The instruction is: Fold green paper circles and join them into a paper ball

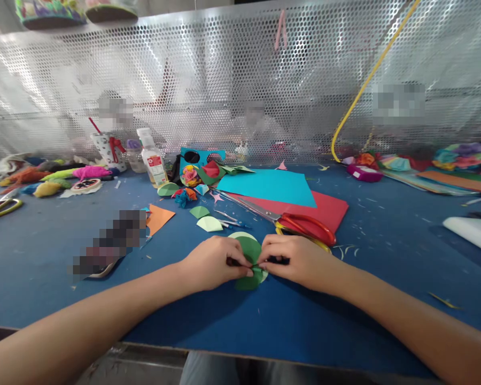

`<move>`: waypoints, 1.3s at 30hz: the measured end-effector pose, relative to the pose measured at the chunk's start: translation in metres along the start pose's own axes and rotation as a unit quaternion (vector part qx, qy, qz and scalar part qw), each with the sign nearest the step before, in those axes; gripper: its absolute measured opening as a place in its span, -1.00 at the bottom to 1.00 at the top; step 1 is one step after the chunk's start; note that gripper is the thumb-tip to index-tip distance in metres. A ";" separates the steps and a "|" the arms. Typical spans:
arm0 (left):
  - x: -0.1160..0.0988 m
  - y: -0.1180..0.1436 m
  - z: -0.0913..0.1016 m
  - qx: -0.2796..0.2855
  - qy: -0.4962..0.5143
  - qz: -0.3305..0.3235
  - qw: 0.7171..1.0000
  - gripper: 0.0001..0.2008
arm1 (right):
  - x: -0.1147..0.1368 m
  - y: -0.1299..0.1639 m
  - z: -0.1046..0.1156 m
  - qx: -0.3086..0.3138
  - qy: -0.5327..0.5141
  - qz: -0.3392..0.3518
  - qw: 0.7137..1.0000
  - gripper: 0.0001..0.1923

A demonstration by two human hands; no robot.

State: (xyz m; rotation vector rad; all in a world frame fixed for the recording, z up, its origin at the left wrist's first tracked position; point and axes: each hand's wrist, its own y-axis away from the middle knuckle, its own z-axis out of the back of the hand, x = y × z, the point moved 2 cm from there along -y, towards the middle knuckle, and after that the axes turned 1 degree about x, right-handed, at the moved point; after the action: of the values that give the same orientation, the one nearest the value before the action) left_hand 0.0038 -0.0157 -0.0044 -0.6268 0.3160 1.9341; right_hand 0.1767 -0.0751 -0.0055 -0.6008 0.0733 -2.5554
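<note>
Both hands meet over the front middle of the blue table, pinching a dark green paper piece (249,280) between fingertips. My left hand (218,261) grips its left side, thumb and forefinger closed. From the right, my right hand (289,262) pinches it close to the left fingertips. Round green paper pieces (246,247), dark and pale, lie just beyond and partly under the fingers. Scissors (304,227) with red and yellow handles rest behind my right hand. Folded green paper (200,212) and a pale green folded piece (209,224) lie behind my left hand.
Blue paper (268,184) overlaps red paper (328,208) at the back. A bottle (153,160), a patterned cup (108,149) and paper flowers (190,175) stand near the perforated metal screen (208,80). A blurred phone-like object (112,243) and orange paper (160,218) lie left.
</note>
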 end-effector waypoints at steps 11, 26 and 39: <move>-0.001 -0.001 0.002 -0.029 -0.017 -0.015 0.999 -0.81 | -0.001 -0.001 -0.001 -0.034 -0.063 -0.041 0.997 -0.82; -0.012 0.004 0.008 -0.180 -0.011 -0.096 0.979 -0.85 | -0.001 -0.002 -0.001 -0.019 -0.228 -0.111 0.967 -0.82; -0.017 0.004 0.014 -0.170 0.077 -0.069 0.980 -0.80 | -0.001 -0.004 0.000 0.038 -0.329 -0.128 0.935 -0.77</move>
State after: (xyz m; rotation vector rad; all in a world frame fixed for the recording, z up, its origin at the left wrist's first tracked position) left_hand 0.0017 -0.0234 0.0159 -0.9988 0.0332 1.8228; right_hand 0.1759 -0.0707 -0.0050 -1.4767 -0.3545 -2.4348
